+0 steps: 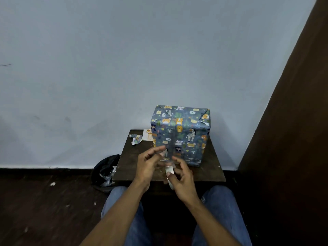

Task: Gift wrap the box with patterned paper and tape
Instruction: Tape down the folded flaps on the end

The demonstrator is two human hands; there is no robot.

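Hands: left [148, 165] pinches tape strip; right [181, 176] grips one tape roll [169, 173]; one wrapped box [180, 134].

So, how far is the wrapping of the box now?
Mostly done: the box on the small table is covered in animal paper, top folded. In hand: the right hand holds the tape roll, and the left hand seems to pull a strip. Left: taping the front seam, probably.

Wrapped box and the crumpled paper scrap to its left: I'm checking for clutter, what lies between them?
In the head view, a pale paper piece lies between the crumpled scrap and the wrapped box.
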